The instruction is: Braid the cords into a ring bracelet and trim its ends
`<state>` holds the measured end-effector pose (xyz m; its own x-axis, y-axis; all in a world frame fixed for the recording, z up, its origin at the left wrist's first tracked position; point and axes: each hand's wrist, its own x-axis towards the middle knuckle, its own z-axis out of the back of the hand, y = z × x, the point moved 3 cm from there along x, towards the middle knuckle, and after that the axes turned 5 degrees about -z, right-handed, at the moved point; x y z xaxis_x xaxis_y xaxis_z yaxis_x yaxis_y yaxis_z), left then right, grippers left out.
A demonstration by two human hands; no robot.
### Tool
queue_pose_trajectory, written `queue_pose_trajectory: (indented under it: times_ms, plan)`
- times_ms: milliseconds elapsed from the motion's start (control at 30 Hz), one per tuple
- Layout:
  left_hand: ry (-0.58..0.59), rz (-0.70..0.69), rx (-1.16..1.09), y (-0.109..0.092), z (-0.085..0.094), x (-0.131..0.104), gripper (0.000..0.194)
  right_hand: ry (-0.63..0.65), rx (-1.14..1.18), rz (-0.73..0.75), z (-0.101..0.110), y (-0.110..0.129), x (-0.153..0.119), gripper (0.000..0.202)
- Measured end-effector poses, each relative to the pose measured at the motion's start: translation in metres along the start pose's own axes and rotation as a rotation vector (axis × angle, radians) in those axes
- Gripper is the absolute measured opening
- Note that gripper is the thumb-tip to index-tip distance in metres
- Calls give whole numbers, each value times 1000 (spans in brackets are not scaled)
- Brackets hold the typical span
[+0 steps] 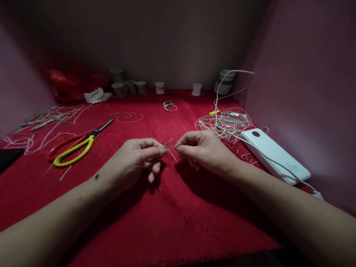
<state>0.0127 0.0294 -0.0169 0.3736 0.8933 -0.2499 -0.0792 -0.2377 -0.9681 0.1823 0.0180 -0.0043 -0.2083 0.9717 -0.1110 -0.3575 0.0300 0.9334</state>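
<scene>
Near the middle of the red cloth, my left hand (143, 155) pinches a thin green cord (166, 144) between thumb and forefinger. A short green knotted part and loose ends stick out to the right of those fingertips, and another end hangs below the hand. Just to the right, my right hand (197, 148) has its thumb and forefinger pressed together, with a thin strand end showing above it. Whether that strand joins the cord in my left hand is too fine to tell. A small gap separates the two hands.
Scissors (75, 145) with red and yellow handles lie left, near tangled cords (55, 116). Beyond are a cord loop (170, 106), spools (159, 88) and a jar (223, 83). At right, a cord heap (225, 124) touches a white power bank (275, 155) with a cable.
</scene>
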Motion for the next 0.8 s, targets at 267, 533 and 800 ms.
queue_pose_trajectory:
  times_ms: [267,533,800]
  plan:
    - [16,12,26,2,-3,-2,11,116,593,-141,-8,-7,0,7]
    - [28,0,4,2,-5,-1,10,228,942,-316,-13,-10,-1,4]
    - [45,-1,-13,3,-4,-1,11,232,980,-301,-18,-12,2,5]
